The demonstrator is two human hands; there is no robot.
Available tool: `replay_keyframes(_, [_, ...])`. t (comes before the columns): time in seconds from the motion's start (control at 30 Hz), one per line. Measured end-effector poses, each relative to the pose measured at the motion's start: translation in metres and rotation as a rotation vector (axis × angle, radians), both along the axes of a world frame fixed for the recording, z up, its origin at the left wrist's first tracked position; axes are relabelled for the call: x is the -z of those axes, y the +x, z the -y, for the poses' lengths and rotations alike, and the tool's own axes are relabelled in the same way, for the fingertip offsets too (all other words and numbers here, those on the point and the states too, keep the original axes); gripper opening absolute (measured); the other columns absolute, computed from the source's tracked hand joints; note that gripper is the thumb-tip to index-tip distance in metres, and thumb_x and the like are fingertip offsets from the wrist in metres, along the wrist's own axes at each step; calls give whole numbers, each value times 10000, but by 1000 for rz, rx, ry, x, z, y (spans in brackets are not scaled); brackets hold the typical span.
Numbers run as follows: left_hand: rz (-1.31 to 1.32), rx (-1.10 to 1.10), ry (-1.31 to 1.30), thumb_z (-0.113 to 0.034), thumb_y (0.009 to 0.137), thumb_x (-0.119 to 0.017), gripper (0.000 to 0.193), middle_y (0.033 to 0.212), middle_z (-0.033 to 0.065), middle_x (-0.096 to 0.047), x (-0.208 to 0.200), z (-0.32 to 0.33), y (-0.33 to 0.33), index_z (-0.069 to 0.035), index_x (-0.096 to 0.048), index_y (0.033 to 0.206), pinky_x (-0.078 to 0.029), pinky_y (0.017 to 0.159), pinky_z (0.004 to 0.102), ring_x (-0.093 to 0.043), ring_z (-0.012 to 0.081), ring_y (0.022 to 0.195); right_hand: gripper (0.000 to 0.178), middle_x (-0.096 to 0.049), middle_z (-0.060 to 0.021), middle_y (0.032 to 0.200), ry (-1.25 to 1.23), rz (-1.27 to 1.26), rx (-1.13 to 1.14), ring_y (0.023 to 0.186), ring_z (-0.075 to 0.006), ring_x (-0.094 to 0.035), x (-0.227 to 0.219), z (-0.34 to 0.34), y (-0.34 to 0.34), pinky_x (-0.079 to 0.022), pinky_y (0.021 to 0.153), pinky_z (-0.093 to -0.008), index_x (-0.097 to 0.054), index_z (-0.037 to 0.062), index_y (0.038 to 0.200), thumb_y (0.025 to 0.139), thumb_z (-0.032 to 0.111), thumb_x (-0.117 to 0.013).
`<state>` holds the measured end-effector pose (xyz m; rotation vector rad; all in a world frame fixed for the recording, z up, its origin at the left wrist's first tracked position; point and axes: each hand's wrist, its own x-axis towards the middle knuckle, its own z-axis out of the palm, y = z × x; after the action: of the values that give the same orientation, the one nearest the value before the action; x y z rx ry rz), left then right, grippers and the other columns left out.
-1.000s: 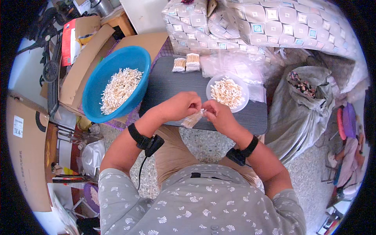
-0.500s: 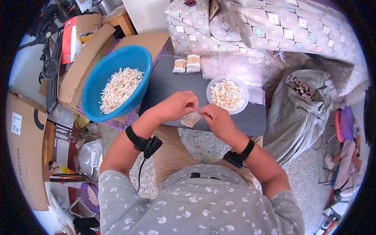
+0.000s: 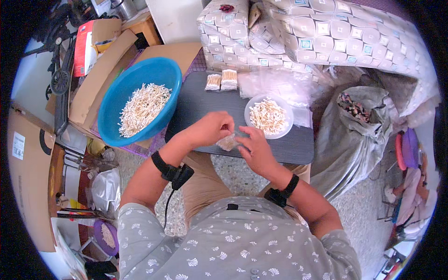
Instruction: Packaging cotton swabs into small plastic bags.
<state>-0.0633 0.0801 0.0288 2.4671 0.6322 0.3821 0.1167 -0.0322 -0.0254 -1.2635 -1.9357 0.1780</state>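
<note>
Spreading wider than before, the right hand (image 3: pixel 256 148) apparently leaves the bag (image 3: pixel 227 142).

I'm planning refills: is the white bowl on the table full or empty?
Looks mostly full: cotton swabs lie heaped across the white bowl.

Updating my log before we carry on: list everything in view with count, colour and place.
Small bag: one, clear, between the hands, swabs inside
Cotton swabs: too many to count, white-tipped, in basin and bowl
Blue basin: one, blue, left of table
White bowl: one, white, table's right side
Swab bundles: two, white and tan, table's far edge
Plastic bags: uncountable pile, clear, behind bowl
Table: one, dark, centre
Sack: one, grey, right
Patterned cover: grey-white, beyond table
Purple basin: one, purple, lower left
Rim clutter: unclear
Wrist straps: two, black, one per wrist
Left hand grip: one, bare, apparently pinching small bag
Right hand grip: one, bare, fingers spread, near bowl
</note>
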Motion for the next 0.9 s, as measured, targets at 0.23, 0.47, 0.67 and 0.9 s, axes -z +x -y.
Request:
replay_keyframes(0.23, [14,5,-8,-82,737,-626,85,784,116,-566,9,1,4,-39,-571,787,-455,672,373,-558,304,758,224,-526,-132,1126,-24,-125,9,1052,-332,-484,-2,-7,5,-405,903,-408,-612,65,966,750,107,-654])
replay_keyframes(0.47, [132,-107,-197,-107,756,-654,209,882,118,-590,6,11,6,-38,-599,945,-477,734,339,-587,245,819,111,-592,-95,964,-133,-257,20,961,-291,-543,7,-15,6,-430,848,-376,-583,56,826,737,81,-644])
replay_keyframes(0.67, [-33,-214,-186,-134,758,-671,274,932,145,-603,54,14,-40,-28,-597,1000,-483,765,346,-601,262,845,75,-603,-72,984,-217,-356,56,820,-146,-586,17,-2,8,-485,643,-245,-584,39,856,785,21,-601])
replay_keyframes(0.9, [136,-384,-397,-126,762,-682,192,849,96,-604,91,38,-44,-27,-623,917,-486,666,297,-608,174,744,102,-609,-86,912,-352,-629,95,801,-163,-610,44,13,12,-503,669,-277,-573,16,897,803,42,-602])
